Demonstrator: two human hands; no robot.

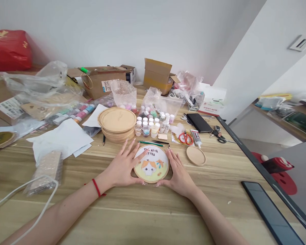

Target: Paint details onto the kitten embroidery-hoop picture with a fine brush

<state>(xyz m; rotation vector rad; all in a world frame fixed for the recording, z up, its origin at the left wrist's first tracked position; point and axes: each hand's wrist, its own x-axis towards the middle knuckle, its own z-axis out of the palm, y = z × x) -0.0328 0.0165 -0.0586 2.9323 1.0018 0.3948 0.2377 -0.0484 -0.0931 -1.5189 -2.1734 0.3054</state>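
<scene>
A round wooden plaque [152, 166] lies flat on the table, with a cat's face, an orange bow-like shape and dark lettering on its white and yellow surface. My left hand [124, 164] rests at its left side, fingers spread, the index finger reaching over the picture and the thumb at the lower rim. On the opposite side my right hand [177, 174] lies with fingers stretched along the rim and its thumb near the bottom edge. Both hands frame the plaque without closing round it. Just beyond it are a green pencil [151, 143] and a dark thin tool [160, 142].
Stacked wooden discs [117, 124] stand behind my left hand, beside several white-capped jars [150, 124]. To the right lie red-handled scissors [186, 137], a glue tube [196, 137], a small wooden tray [196, 156] and a phone [267, 211]. A white cable [49, 200] crosses my left forearm.
</scene>
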